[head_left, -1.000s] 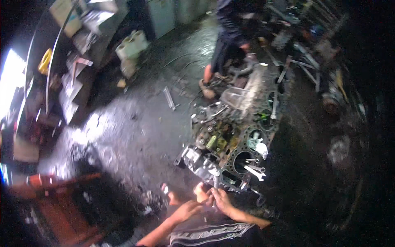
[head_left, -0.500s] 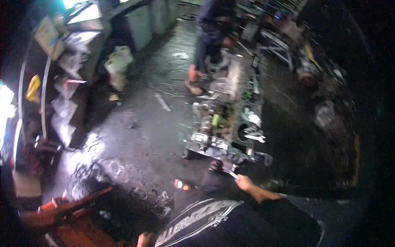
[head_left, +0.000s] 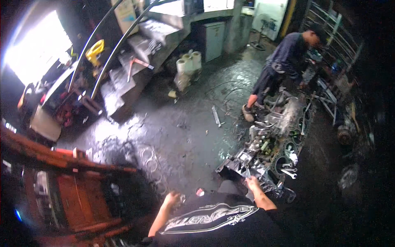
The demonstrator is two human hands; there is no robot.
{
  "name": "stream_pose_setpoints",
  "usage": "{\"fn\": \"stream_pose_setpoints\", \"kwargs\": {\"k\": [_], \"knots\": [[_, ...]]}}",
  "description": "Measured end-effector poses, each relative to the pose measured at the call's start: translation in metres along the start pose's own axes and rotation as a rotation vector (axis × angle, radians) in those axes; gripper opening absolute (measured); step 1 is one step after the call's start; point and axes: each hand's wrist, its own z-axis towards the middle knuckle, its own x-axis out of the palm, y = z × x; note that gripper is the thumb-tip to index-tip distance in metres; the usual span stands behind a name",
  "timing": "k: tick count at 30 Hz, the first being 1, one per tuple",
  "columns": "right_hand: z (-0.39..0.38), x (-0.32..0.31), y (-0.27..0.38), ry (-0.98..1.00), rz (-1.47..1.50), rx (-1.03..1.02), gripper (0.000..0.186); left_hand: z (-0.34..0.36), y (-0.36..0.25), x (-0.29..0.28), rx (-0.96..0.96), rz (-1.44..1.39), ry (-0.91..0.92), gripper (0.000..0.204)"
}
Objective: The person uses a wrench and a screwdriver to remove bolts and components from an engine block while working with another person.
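Observation:
My right hand (head_left: 252, 183) is closed around a slim, shiny wrench (head_left: 248, 171), whose far end points at the near end of a large engine block (head_left: 284, 142). The wrench's head is too blurred to tell its shape. Metal parts and round cylinder bores show along the block's top. Several wrenches (head_left: 289, 170) lie over the bore nearest to my right hand. To the left, in front of my body, my left hand (head_left: 171, 200) is held low with its fingers curled. A small pale glint shows at its fingertips, too small to name.
A co-worker (head_left: 279, 66) bends over the block's far end. An orange-red metal frame (head_left: 82, 197) stands at left, near loose rings (head_left: 149, 158) on the wet floor. Concrete stairs (head_left: 121, 84) with a railing rise behind. White containers (head_left: 189, 62) and a metal bar (head_left: 216, 116) are further off.
The view has swung left and lifted, showing more of the stairs and co-worker. My left hand has come up into fuller view. My right hand, still gripping the wrench, is closer to the block.

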Motion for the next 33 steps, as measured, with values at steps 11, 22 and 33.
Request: {"fn": "stream_pose_setpoints", "kwargs": {"k": [11, 22, 33], "knots": [[0.037, 0.057, 0.102, 0.452, 0.126, 0.022, 0.025, -0.118, 0.104, -0.052, -0.178, -0.364, -0.359, 0.017], [0.158, 0.082, 0.141, 0.452, 0.209, 0.062, 0.033, -0.03, 0.035, -0.056, -0.35, -0.379, -0.34, 0.03], [0.478, 0.101, 0.347, 0.663, 0.066, -0.165, 0.013, 0.212, -0.168, -0.201, -0.153, -0.226, -0.407, 0.024]]}}
